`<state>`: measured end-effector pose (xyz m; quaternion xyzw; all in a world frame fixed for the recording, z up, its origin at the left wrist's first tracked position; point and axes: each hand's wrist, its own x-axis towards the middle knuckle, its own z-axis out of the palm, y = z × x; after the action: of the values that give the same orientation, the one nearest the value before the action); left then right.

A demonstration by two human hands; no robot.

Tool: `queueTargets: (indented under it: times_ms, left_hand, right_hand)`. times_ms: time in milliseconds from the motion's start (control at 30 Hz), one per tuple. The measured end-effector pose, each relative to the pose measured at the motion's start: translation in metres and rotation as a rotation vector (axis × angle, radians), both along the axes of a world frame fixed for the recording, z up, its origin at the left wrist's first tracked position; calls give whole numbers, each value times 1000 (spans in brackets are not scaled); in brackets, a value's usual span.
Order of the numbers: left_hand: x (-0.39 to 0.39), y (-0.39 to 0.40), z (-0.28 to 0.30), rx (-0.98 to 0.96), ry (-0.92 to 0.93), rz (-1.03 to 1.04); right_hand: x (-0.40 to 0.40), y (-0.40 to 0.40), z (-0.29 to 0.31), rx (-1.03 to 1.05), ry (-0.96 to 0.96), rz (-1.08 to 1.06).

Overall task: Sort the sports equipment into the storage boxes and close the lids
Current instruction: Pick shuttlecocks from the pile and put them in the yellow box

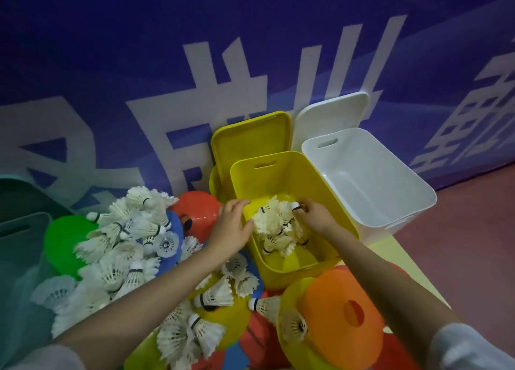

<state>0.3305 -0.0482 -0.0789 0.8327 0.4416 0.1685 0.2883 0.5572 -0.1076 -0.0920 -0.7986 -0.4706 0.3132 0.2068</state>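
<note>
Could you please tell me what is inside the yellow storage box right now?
The yellow storage box holds a heap of white shuttlecocks. The left hand and the right hand reach in; the right pinches one shuttlecock. The heap and hands hide part of the floor.

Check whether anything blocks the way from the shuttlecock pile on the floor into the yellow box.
Nothing visible does. The yellow box stands open beside the pile of shuttlecocks, its lid leaning behind it against the wall. Both the left hand and right hand already reach over its rim.
</note>
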Motion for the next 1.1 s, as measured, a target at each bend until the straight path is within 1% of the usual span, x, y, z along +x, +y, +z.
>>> queueTargets:
  times_ms: [67,133,267,333,400,467,533,600,667,767,867,933,1000,1100]
  left_hand:
    - [-24,-11,-4,-33,-28,11]
    - [-41,-16,-8,-49,-16,34]
    - [-54,-22,-6,-137,-62,124]
    - [-56,-24,-3,-172,-94,151]
    - [-63,-29,1,-189,-139,150]
    - [-79,-38,5,-185,-167,134]
    - [-104,-48,8,-192,-176,112]
    - [-136,-59,8,-207,-166,108]
    - [-167,-73,6,-213,-139,129]
    - [-206,-96,-3,-262,-135,173]
    - [-233,-122,-13,-270,-145,201]
    - [-248,-140,-23,-254,-182,225]
    - [-260,-159,-35,-282,-177,279]
    - [-273,-183,-56,-361,-102,327]
  right_hand:
    - [-8,10,-5,-47,-14,27]
    - [-15,15,-7,-71,-22,50]
    - [-29,11,-5,-13,-38,56]
    - [-39,5,3,70,-46,21]
    - [-56,-5,16,217,-14,-17]
    - [-81,-21,35,393,108,-26]
    - [-116,-44,52,489,272,51]
    - [-154,-67,58,447,429,191]
    - [-188,-82,47,358,517,312]
    - [-225,-96,6,174,469,442]
    - [-248,-107,-27,35,539,532]
    - [-261,-110,-38,-46,529,597]
    - [-274,-110,-45,-120,453,666]
    - [-292,-113,-51,-110,263,786]
